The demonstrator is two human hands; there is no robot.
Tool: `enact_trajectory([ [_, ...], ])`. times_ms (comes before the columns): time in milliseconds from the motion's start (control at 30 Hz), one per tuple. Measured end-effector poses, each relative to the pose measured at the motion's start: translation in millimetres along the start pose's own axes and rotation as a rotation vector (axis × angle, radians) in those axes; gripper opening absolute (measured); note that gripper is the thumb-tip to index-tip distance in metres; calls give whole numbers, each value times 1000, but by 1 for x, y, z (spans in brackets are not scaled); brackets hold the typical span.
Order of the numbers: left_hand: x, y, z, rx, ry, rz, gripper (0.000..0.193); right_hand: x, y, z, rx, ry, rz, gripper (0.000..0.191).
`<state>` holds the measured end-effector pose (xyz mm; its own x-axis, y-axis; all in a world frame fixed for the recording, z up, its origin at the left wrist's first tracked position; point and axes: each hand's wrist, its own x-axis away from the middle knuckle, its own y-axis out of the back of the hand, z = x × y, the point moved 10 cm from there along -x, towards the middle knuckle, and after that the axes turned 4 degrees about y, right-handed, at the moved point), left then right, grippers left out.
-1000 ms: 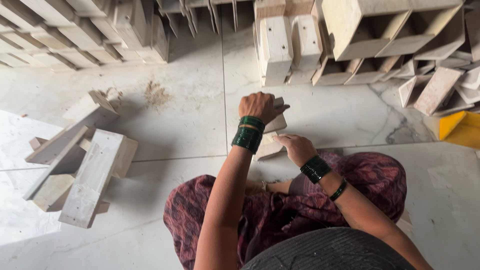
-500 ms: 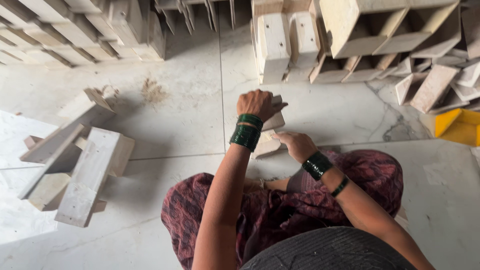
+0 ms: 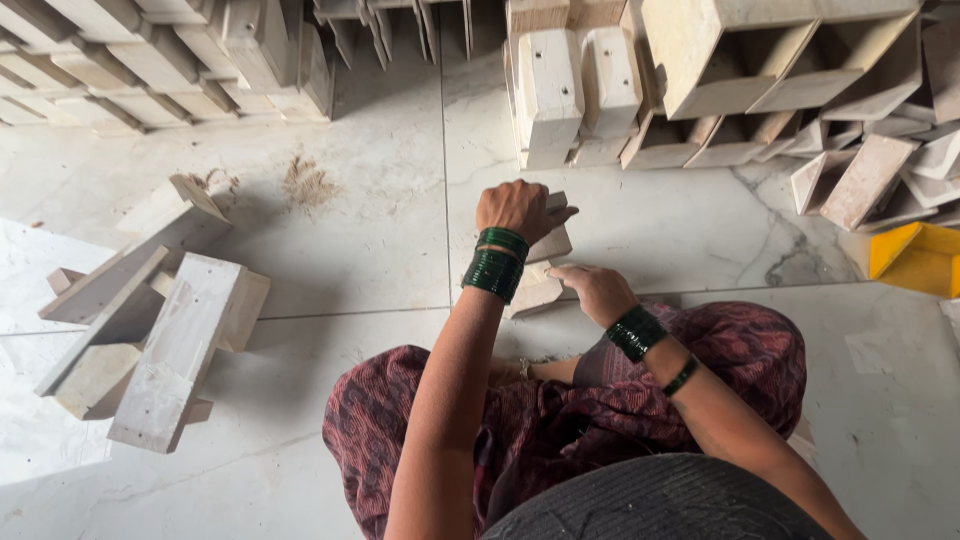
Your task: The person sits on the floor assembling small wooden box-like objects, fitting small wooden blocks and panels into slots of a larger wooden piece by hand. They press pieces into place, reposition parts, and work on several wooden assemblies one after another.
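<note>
Left hand (image 3: 517,210) atop wooden piece (image 3: 540,268), right hand (image 3: 597,292) beside (touching)

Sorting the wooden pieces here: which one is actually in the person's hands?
The small pale wooden piece at floor centre, gripped by the left hand and touched by the right hand; the others lie untouched.

A loose heap of pale wooden pieces (image 3: 150,320) lies on the white marble floor (image 3: 380,230). Beyond this heap, a small patch of sawdust (image 3: 305,182) is on the floor. Far beyond the heap, long stacked wooden frames (image 3: 150,60) stand in rows. Well to the right of the heap stand open wooden boxes (image 3: 780,70), and a yellow container (image 3: 915,260) is near them.
</note>
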<state>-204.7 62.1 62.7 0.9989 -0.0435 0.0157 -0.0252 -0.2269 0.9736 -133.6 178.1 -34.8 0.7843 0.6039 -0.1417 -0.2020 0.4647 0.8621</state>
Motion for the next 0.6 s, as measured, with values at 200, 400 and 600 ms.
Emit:
enact_trajectory([
  [200,1,8,0,-4,-9,-76,64,0,-8,-2,181,-77,41,35],
  [400,1,7,-2,-11,-14,-78,65,-2,-12,19,100,30,9,34],
  [600,0,-1,-1,-7,-2,-23,64,-6,-14,25,78,27,-21,36],
])
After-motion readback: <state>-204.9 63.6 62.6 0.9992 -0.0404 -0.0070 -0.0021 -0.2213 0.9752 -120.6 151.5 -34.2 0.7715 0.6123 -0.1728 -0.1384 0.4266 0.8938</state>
